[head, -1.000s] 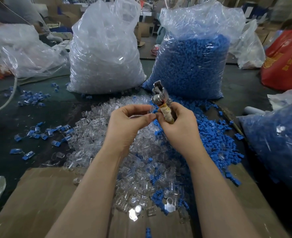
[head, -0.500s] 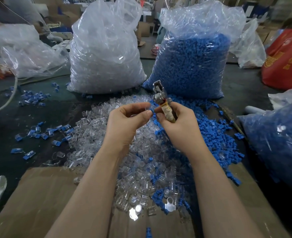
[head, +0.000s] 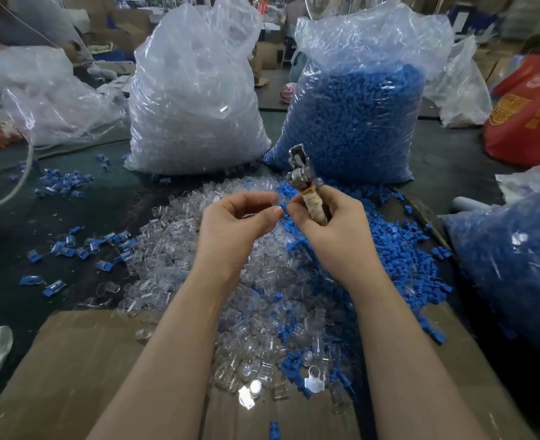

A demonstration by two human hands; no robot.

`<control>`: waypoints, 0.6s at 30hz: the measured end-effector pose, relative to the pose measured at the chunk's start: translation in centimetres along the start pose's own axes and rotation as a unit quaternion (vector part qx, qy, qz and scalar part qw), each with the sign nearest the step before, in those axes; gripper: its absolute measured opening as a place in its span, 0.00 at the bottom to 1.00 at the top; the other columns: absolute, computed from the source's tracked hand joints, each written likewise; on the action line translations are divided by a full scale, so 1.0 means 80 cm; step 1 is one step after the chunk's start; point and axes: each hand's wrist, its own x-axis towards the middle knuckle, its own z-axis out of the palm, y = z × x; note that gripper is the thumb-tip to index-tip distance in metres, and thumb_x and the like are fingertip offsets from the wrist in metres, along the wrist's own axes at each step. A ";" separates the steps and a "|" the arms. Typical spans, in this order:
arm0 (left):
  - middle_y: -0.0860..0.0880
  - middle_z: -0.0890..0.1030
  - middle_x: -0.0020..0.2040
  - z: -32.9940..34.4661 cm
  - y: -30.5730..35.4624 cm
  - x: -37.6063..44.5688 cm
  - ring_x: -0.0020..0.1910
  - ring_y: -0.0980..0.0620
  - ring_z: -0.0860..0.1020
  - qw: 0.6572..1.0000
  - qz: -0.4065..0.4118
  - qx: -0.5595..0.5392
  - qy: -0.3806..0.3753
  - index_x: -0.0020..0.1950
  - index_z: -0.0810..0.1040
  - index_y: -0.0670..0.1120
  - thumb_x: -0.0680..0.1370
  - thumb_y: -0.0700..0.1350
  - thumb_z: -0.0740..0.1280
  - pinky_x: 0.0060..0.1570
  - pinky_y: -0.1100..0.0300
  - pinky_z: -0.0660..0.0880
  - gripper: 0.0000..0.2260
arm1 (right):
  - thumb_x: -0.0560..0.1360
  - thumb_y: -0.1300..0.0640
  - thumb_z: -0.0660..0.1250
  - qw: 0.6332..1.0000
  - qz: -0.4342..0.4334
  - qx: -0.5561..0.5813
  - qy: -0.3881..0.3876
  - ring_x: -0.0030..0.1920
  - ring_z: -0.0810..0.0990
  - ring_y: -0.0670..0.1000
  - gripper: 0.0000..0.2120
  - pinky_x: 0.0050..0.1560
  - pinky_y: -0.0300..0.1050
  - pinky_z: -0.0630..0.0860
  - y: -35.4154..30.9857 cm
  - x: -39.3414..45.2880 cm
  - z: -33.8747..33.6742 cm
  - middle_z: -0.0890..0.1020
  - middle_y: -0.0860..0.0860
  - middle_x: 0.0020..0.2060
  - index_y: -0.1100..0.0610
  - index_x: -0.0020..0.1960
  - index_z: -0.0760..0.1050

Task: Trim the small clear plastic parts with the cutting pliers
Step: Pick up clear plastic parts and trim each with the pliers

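Note:
My right hand [head: 332, 227] grips the cutting pliers [head: 300, 173] by their tape-wrapped handle, metal jaws pointing up and away. My left hand [head: 237, 227] is raised beside it, thumb and fingers pinching a small part [head: 280, 205] at the fingertips; the part is blurred and mostly hidden, with a bit of blue showing. Both hands hover over a heap of small clear plastic parts [head: 205, 271] mixed with blue parts [head: 392, 249] on the dark table.
A tall clear bag of clear parts [head: 192, 100] and a bag of blue parts [head: 357, 115] stand behind the heap. Another blue-filled bag [head: 516, 265] lies at the right. Flat cardboard [head: 65, 376] covers the near table edge. Loose blue parts [head: 62, 249] are scattered left.
My hands have risen slightly and drawn a little closer together; my left fingertips now meet my right thumb beside the pliers handle.

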 end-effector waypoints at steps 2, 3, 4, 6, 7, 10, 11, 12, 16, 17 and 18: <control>0.49 0.86 0.42 0.001 0.000 0.000 0.44 0.52 0.84 1.000 0.005 0.013 -0.009 0.46 0.84 0.47 0.72 0.36 0.75 0.50 0.60 0.81 0.08 | 0.76 0.55 0.70 1.000 -0.007 -0.018 -0.007 0.38 0.79 0.55 0.07 0.42 0.53 0.77 -0.001 0.001 0.003 0.81 0.53 0.36 0.59 0.45 0.78; 0.49 0.86 0.41 0.002 0.000 0.000 0.43 0.53 0.83 1.000 0.008 0.018 -0.010 0.45 0.85 0.48 0.72 0.35 0.75 0.49 0.60 0.81 0.08 | 0.76 0.55 0.70 1.000 -0.007 -0.025 -0.010 0.39 0.79 0.55 0.07 0.43 0.54 0.77 -0.001 0.001 0.004 0.82 0.53 0.36 0.59 0.46 0.79; 0.49 0.86 0.41 0.002 -0.001 0.000 0.42 0.54 0.83 1.000 0.010 0.022 -0.010 0.45 0.85 0.48 0.72 0.35 0.75 0.48 0.61 0.81 0.08 | 0.76 0.55 0.70 1.000 -0.004 -0.027 -0.013 0.39 0.79 0.53 0.06 0.43 0.54 0.78 0.000 0.001 0.005 0.82 0.51 0.36 0.59 0.46 0.79; 0.49 0.86 0.42 0.001 -0.001 0.000 0.43 0.54 0.83 0.999 0.011 0.029 -0.009 0.46 0.85 0.47 0.72 0.35 0.75 0.50 0.60 0.81 0.08 | 0.76 0.56 0.70 1.000 -0.002 -0.026 -0.016 0.38 0.79 0.49 0.04 0.42 0.50 0.78 0.001 0.000 0.005 0.82 0.48 0.36 0.57 0.46 0.79; 0.48 0.87 0.42 0.001 -0.001 0.000 0.44 0.53 0.83 0.999 0.010 0.030 -0.009 0.46 0.85 0.47 0.72 0.35 0.75 0.50 0.59 0.81 0.08 | 0.76 0.56 0.70 1.000 -0.003 -0.025 -0.016 0.37 0.79 0.47 0.04 0.41 0.47 0.78 0.001 0.000 0.005 0.81 0.47 0.35 0.56 0.46 0.79; 0.48 0.87 0.42 -0.001 0.000 0.000 0.44 0.53 0.84 0.999 0.011 0.036 -0.009 0.46 0.85 0.47 0.72 0.35 0.75 0.51 0.57 0.82 0.08 | 0.76 0.56 0.70 0.999 -0.006 -0.033 -0.021 0.37 0.79 0.45 0.03 0.40 0.45 0.78 0.001 0.001 0.003 0.81 0.45 0.35 0.55 0.47 0.79; 0.48 0.87 0.42 -0.002 0.001 0.000 0.43 0.53 0.83 0.999 0.012 0.038 -0.009 0.45 0.85 0.47 0.72 0.35 0.75 0.51 0.56 0.81 0.08 | 0.76 0.55 0.70 0.999 -0.008 -0.039 -0.023 0.38 0.79 0.46 0.03 0.41 0.47 0.78 0.001 0.001 0.002 0.81 0.45 0.36 0.55 0.47 0.79; 0.48 0.86 0.42 -0.002 0.001 0.000 0.43 0.53 0.83 0.999 0.012 0.040 -0.009 0.44 0.85 0.47 0.72 0.35 0.75 0.51 0.56 0.81 0.08 | 0.76 0.56 0.70 0.999 -0.010 -0.046 -0.025 0.38 0.80 0.46 0.03 0.42 0.49 0.78 0.001 0.001 0.002 0.82 0.45 0.36 0.55 0.48 0.79; 0.48 0.86 0.41 -0.001 0.001 0.001 0.43 0.53 0.83 0.999 0.010 0.048 -0.007 0.44 0.85 0.48 0.72 0.33 0.74 0.52 0.54 0.81 0.09 | 0.77 0.55 0.70 0.998 -0.009 -0.055 -0.030 0.40 0.80 0.46 0.04 0.45 0.53 0.79 0.000 0.000 0.002 0.82 0.44 0.38 0.54 0.49 0.80; 0.48 0.86 0.41 -0.001 0.001 0.001 0.43 0.52 0.83 0.999 0.010 0.048 -0.007 0.44 0.85 0.48 0.72 0.33 0.74 0.52 0.54 0.81 0.09 | 0.77 0.55 0.70 0.998 -0.006 -0.053 -0.032 0.40 0.80 0.46 0.04 0.46 0.53 0.79 0.000 0.000 0.003 0.82 0.44 0.38 0.54 0.49 0.80; 0.48 0.86 0.41 -0.001 0.000 0.000 0.43 0.52 0.83 0.999 0.009 0.046 -0.006 0.44 0.85 0.48 0.72 0.33 0.74 0.52 0.55 0.81 0.09 | 0.77 0.54 0.70 0.998 -0.002 -0.052 -0.034 0.40 0.80 0.46 0.04 0.46 0.53 0.79 0.000 0.000 0.003 0.82 0.44 0.37 0.54 0.49 0.80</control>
